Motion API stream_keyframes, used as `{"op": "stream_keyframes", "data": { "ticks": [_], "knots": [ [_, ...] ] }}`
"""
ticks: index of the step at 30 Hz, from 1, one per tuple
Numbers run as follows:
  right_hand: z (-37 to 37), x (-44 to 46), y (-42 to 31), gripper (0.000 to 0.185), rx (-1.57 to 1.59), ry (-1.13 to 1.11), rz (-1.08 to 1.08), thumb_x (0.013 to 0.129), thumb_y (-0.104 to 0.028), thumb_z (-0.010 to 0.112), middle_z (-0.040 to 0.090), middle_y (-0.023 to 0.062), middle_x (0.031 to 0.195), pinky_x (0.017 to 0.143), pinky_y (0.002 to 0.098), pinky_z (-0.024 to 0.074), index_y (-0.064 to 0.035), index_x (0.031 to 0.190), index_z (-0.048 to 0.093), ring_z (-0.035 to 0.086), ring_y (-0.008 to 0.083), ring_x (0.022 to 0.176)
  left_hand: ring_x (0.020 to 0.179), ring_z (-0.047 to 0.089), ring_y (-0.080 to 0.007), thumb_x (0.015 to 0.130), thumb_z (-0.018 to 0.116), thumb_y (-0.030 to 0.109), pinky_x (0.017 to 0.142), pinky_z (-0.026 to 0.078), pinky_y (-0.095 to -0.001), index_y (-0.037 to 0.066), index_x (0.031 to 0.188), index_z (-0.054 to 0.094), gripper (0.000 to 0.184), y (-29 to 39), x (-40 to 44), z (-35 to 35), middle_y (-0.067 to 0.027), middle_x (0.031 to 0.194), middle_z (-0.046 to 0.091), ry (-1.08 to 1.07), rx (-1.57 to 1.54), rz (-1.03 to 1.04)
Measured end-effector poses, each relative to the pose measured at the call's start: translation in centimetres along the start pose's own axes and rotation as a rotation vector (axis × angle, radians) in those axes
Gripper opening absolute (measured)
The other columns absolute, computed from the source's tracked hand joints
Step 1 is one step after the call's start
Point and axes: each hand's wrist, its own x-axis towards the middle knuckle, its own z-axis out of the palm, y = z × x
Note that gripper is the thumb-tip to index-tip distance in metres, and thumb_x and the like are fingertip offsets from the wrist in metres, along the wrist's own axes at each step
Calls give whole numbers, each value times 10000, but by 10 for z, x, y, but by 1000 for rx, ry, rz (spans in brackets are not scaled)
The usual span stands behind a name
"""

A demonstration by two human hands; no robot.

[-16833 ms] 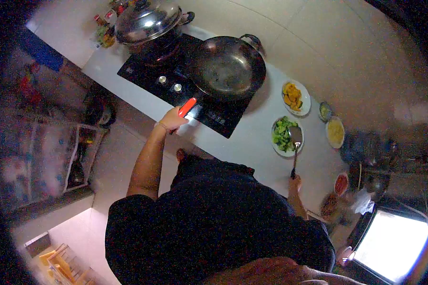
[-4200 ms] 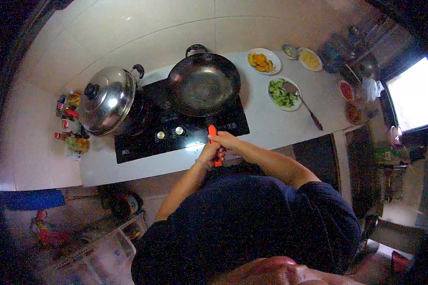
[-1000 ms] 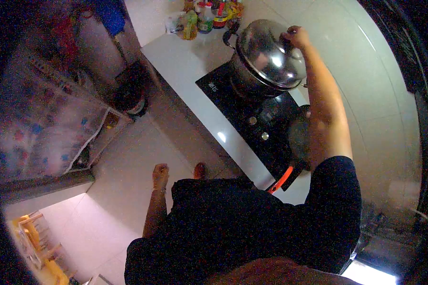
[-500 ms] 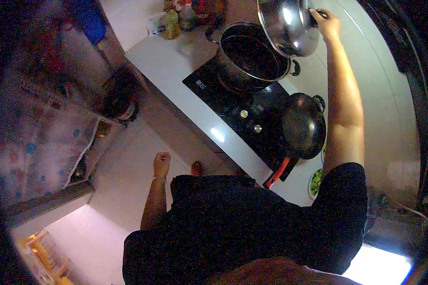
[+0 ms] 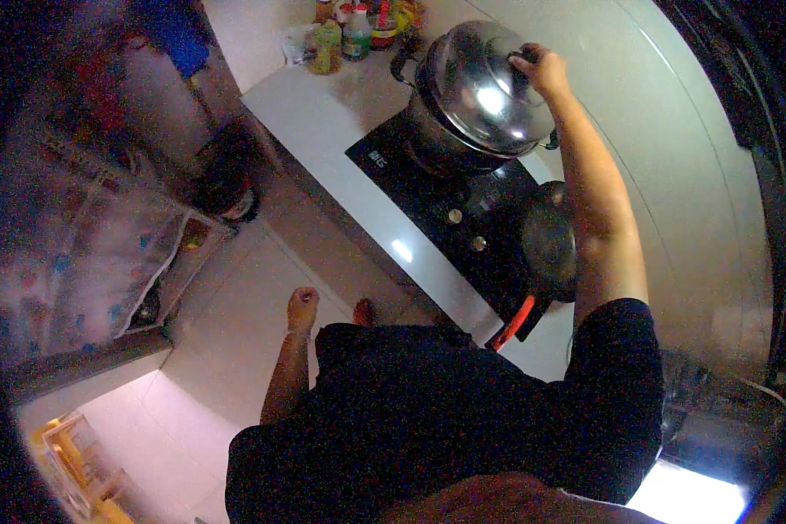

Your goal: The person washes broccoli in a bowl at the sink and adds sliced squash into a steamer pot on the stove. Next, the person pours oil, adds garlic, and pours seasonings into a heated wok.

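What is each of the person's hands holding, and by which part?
The right hand holds the pot lid by its dark knob; nothing shows in the left hand.

A shiny domed lid [image 5: 473, 80] covers the deep pot [image 5: 437, 140] on the black cooktop [image 5: 419, 194].

The lid [image 5: 485, 87] hides the inside of the pot [image 5: 445, 144]. Right of the pot, the right arm [image 5: 598, 188] covers part of the wok [image 5: 548, 240]; left of it, bottles' [image 5: 356, 39] labels blur unreadably.
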Motion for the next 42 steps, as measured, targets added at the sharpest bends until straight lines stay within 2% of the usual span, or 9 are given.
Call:
{"op": "stream_keyframes", "data": {
  "ticks": [14,25,27,28,31,35,38,40,42],
  "knots": [
    [17,-2,-15,456,-96,-97,-56,693,-282,671,593,155,989,796,371,447,-56,1072,559,570,312,918,759,573,-191,732,615,212,703,454,-296,33,874,571,233,-18,0,8,-78,822,601,-4,42,68],
    [39,3,-23,404,-343,-247,-23,775,-335,560,578,145,991,795,411,436,-107,1106,525,545,346,913,806,577,-216,758,604,224,726,450,-307,18,914,556,263,-9,14,25,-96,844,603,-84,97,1],
    [44,-20,-26,452,-261,66,-77,771,-330,566,533,144,1082,827,409,420,-127,1165,475,499,340,994,785,577,-221,757,604,222,713,451,-312,16,919,558,267,-8,28,31,-97,843,603,-149,230,146],
    [29,-33,-36,473,-190,-6,-16,766,-327,575,491,149,1146,863,408,397,-141,1184,453,453,335,1054,774,578,-224,756,605,221,707,452,-314,16,922,559,268,-6,29,37,-98,843,603,-189,294,222],
    [15,-87,-29,464,-18,327,-122,740,-251,610,489,165,1154,911,410,356,-101,1159,477,442,328,1075,736,586,-215,733,620,228,682,458,-317,23,884,581,257,22,36,49,-100,795,612,-324,242,97],
    [-14,-160,-5,401,30,249,-14,751,-254,595,527,143,1103,897,401,355,-89,1107,514,465,311,1041,723,584,-191,741,623,228,667,461,-306,27,871,583,242,-3,74,57,-90,776,612,-485,422,108],
    [-28,-171,15,379,21,248,55,753,-266,589,541,140,1079,891,398,359,-80,1078,535,476,309,1024,710,569,-171,753,617,217,664,458,-304,26,872,576,229,35,75,60,-74,784,604,-523,443,374],
    [-58,-217,57,360,34,269,50,759,-273,584,549,146,1066,888,394,365,-68,1054,552,484,308,1022,714,563,-163,755,614,213,668,455,-297,25,870,578,223,-4,38,105,-65,788,602,-465,244,475],
    [-67,-164,71,366,102,259,2,761,-280,583,551,148,1063,889,392,366,-63,1053,553,485,308,1025,723,559,-158,754,613,214,675,451,-289,25,859,581,219,46,27,115,-60,788,598,-376,155,431]
  ]
}}
